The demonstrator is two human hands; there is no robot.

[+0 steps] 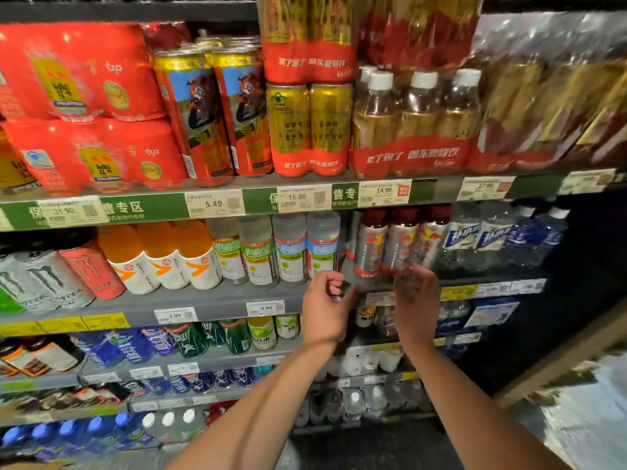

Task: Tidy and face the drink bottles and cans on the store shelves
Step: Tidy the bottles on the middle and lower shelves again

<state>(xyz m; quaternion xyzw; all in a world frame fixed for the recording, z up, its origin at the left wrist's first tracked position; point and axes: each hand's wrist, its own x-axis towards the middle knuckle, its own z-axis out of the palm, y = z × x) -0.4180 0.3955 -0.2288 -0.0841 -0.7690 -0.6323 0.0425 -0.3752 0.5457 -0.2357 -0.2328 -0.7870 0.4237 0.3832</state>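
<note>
Both bare forearms reach to the shelf's [217, 301] front edge. Left hand [327, 300] curls loosely, its grip empty; right hand [415, 293] is blurred, grip unclear, at the silver, red-capped bottles [400, 242]. Smooth clear plastic bottles [291, 249] stand just left.

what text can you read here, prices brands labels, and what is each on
"5.49": price tag
"15.90": price tag
"14.90": price tag
"31.90": price tag
"4.99": price tag
"top": red pack
Lower tags and bottle labels are too blurred to read.
</note>
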